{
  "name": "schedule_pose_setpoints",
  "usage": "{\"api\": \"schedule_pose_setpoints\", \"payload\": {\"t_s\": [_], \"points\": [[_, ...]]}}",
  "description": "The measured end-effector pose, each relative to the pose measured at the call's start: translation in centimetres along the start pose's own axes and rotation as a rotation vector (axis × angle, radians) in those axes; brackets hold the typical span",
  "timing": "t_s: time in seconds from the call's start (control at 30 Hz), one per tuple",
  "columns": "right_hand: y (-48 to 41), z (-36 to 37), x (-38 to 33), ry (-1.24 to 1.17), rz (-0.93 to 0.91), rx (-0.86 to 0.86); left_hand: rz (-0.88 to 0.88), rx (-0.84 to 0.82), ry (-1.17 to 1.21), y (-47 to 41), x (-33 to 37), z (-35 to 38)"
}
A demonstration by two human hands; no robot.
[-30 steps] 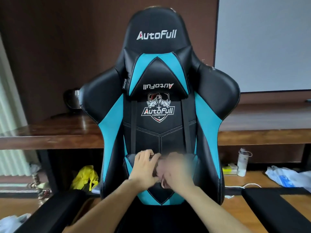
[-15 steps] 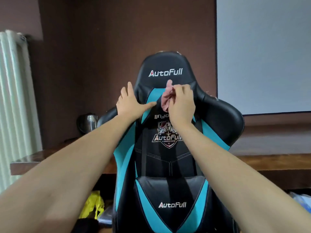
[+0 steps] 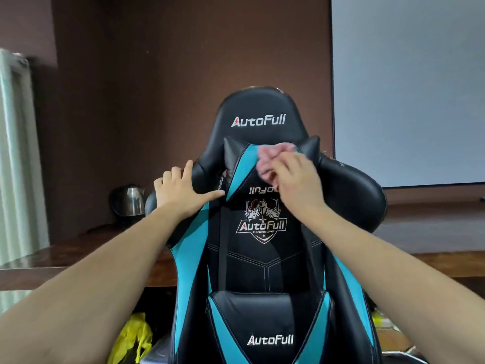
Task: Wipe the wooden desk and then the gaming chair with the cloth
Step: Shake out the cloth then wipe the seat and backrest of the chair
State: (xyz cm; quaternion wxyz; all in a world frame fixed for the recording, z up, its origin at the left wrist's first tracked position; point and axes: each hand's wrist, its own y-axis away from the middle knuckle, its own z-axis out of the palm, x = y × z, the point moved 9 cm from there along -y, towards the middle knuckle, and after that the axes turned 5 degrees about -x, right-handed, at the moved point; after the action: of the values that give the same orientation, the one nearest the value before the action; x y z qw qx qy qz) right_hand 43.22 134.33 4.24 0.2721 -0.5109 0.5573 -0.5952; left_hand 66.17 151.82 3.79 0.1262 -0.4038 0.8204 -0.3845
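Brown wall behind wooden table (image 3: 65,261) | steel kettle (image 3: 128,199) on it at left | left hand (image 3: 179,191), grip apart, fingers flat on gaming chair (image 3: 265,258) wing | right hand (image 3: 299,185), grip clamped on pink cloth (image 3: 267,158) against headrest pillow (image 3: 236,158)

ahead of you a dark wooden desk (image 3: 78,258) runs along the brown wall, its top glossy and its middle hidden from your view. a steel kettle (image 3: 128,199) stands upright on its left part, near the wall. a crumpled yellow bag (image 3: 133,337) shows beneath the desk.
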Motion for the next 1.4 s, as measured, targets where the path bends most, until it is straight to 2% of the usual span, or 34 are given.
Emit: {"api": "schedule_pose_setpoints", "payload": {"t_s": [0.13, 0.23, 0.3, 0.4, 0.47, 0.5, 0.57, 0.73, 0.8, 0.87, 1.0, 1.07, 1.13, 1.23, 1.27, 1.4], "points": [[2.3, -1.2, 2.7, 0.017, 0.376, 0.119, -0.04, 0.015, -0.018, 0.3, 0.4, 0.2], [0.6, 0.1, -0.5, -0.101, 0.516, 0.132, -0.057, 0.038, -0.025, 0.6, 0.7, 0.3], [-1.7, 1.6, -4.2, -0.194, 0.411, 0.079, -0.046, 0.06, -0.023, 0.9, 0.6, 0.5], [-3.9, 3.3, -9.6, -0.189, 0.024, -0.056, -0.015, 0.077, -0.02, 1.2, 0.2, 0.8], [-3.2, 3.7, -10.4, -0.118, -0.191, -0.14, -0.011, 0.085, -0.029, 1.2, 0.1, 0.7], [-2.6, 3.7, -9.6, -0.088, -0.221, -0.158, -0.013, 0.091, -0.035, 1.2, 0.2, 0.6], [-1.5, 2.9, -6.6, -0.067, -0.176, -0.147, -0.022, 0.098, -0.049, 1.3, 0.3, 0.6], [2.1, -1.0, 2.7, -0.022, 0.16, -0.02, -0.09, 0.046, -0.016, 1.1, 0.5, 1.1], [4.4, -2.5, 6.0, -0.027, 0.316, -0.082, -0.119, 0.038, 0.056, 1.5, 1.5, 0.6], [6.5, -3.9, 8.3, -0.038, 0.428, -0.162, -0.025, 0.132, 0.115, 2.5, 4.7, -1.2], [5.3, -7.5, 9.7, -0.056, 0.346, -0.168, 0.398, 0.351, 0.142, 4.5, 16.2, -6.1], [2.9, -8.9, 11.4, -0.065, 0.385, -0.104, 0.567, 0.31, 0.078, 4.8, 22.5, -6.7], [1.4, -8.7, 13.2, -0.012, 0.447, -0.13, 0.667, 0.178, -0.053, 4.5, 27.7, -5.8], [2.3, -5.7, 14.2, 0.049, 0.454, -0.4, 0.723, 0.038, -0.201, 3.6, 31.4, -3.6], [3.1, -5.6, 14.3, 0.047, 0.441, -0.423, 0.724, 0.026, -0.228, 3.2, 31.8, -3.1], [7.4, -8.5, 15.1, 0.064, 0.407, -0.285, 0.618, 0.066, -0.153, 1.8, 29.7, -2.4]]}}
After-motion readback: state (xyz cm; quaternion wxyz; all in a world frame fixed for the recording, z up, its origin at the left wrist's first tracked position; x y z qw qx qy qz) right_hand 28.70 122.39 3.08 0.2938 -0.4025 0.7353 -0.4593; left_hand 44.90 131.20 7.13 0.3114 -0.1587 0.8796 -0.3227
